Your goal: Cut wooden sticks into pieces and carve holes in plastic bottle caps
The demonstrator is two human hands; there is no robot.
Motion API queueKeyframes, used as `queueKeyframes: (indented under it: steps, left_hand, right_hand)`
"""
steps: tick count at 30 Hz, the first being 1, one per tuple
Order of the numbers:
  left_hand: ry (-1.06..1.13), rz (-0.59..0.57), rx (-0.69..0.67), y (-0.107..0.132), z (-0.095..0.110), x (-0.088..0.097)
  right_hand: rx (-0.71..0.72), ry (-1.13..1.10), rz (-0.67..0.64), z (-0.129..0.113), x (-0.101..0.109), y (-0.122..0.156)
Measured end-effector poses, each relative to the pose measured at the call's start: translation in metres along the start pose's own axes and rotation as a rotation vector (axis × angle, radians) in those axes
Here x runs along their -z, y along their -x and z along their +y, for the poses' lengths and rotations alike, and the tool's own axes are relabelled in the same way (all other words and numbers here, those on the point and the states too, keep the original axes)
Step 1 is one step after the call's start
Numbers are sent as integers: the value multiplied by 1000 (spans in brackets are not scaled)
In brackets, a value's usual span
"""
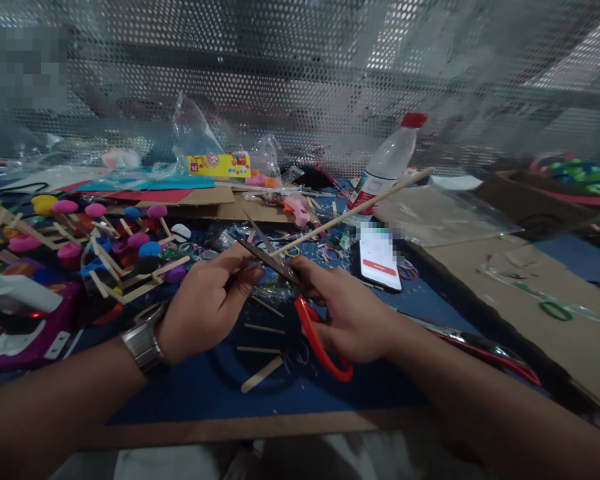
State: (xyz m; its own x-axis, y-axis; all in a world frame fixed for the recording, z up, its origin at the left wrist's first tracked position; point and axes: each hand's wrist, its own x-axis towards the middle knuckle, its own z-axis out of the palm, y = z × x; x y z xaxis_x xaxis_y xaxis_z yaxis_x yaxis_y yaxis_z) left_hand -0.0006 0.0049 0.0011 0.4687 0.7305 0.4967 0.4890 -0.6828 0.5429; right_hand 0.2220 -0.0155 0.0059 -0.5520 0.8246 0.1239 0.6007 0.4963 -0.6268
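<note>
My right hand [355, 310] is closed around scissors [317, 337] with red handles. Their dark blades point up and left, partly open. A thin wooden stick [353, 212] slants from the blades up to the right, in front of a bottle. The stick's lower end meets the blades beside the fingertips of my left hand [205, 297], which are pinched on it; the exact grip is partly hidden. A metal watch [146, 339] is on my left wrist. Below the hands, several short stick pieces and a flat craft stick [262, 375] lie on the blue tabletop [190, 393].
Wooden sticks with colourful pompom-like balls [137, 241] pile at left, near a purple device [63, 340]. A red-capped bottle [385, 167] and a lit phone [380, 257] stand beyond my right hand. Cardboard [510, 287] lies at right. A perforated metal panel [300, 67] rises behind.
</note>
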Motion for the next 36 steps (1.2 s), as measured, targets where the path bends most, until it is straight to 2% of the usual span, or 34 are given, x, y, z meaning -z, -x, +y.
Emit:
queueKeyframes:
  steps: [19,28,36]
  left_hand:
    - [78,-8,21,2,2,0]
    - [72,-2,-5,0,3,1]
    - [105,-24,29,1,1,0]
  right_hand:
    - [43,31,40,3,0,-1]
    - [42,32,27,2,0,-2]
    - [20,-19,-14,0,0,0]
